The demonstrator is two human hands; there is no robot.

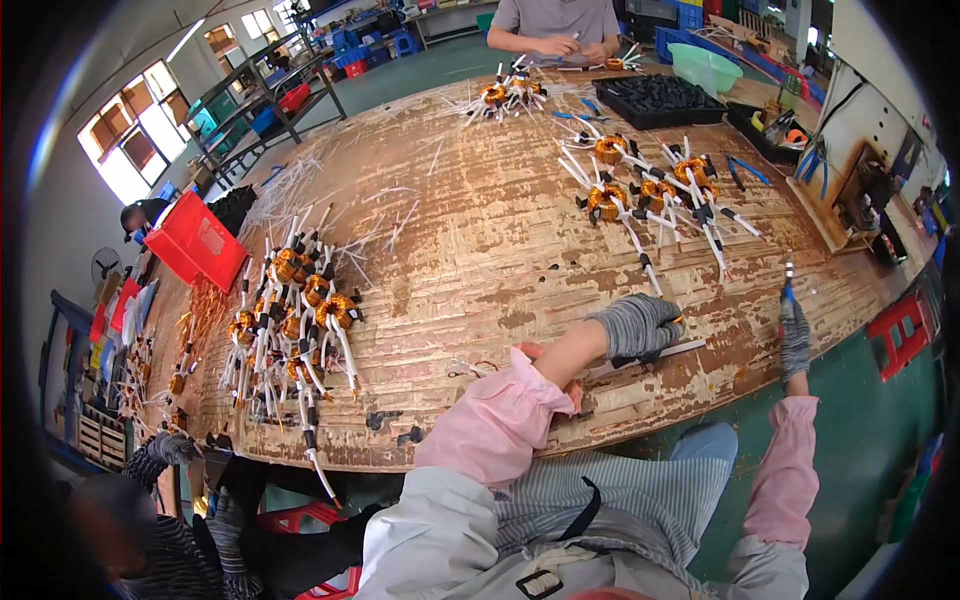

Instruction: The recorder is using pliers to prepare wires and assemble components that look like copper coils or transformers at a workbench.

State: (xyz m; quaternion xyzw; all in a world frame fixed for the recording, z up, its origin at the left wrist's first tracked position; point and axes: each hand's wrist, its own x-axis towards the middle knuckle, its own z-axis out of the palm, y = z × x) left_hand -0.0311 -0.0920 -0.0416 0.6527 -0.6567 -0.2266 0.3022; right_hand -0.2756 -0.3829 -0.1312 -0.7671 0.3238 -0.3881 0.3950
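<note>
My left hand [640,326], in a grey knit glove, is closed at the table's near edge. A bit of orange shows at its fingertips, and a white-sleeved lead [683,349] with a black section sticks out below it; these look like parts of a copper coil, mostly hidden by the hand. Off to the right, my gloved right hand [795,338] grips a slim blue-handled tool [789,278] pointing away from me; its kind is unclear. Beyond my hands lies a group of copper-wound ring coils [607,203] with white-sleeved leads and black bands.
The worn wooden table [460,270] bears a larger coil pile [315,292] on the left, a red bin [197,240], a black tray of small black parts [660,97] and blue-handled pliers [745,172]. A machine stands at right. One person works opposite, another at lower left.
</note>
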